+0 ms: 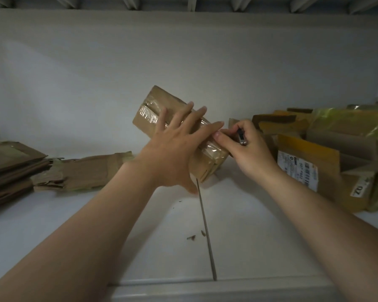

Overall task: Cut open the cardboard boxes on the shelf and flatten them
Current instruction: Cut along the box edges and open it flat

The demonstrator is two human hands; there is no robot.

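Note:
A small brown cardboard box (153,105) sealed with clear tape stands tilted on the white shelf (249,225) in the middle of the view. My left hand (175,147) lies flat on its taped top with the fingers spread and straight. My right hand (247,147) grips a small dark cutter (241,137) right at the box's near right end, its thumb touching the tape by my left fingertips. The blade itself is hidden.
Flattened brown cardboard (11,168) is stacked at the left, with another torn flat piece (85,171) beside it. Several yellow and brown boxes (310,166) with labels crowd the right side. The white back wall (183,62) is close behind. Small scraps (191,237) lie on the shelf.

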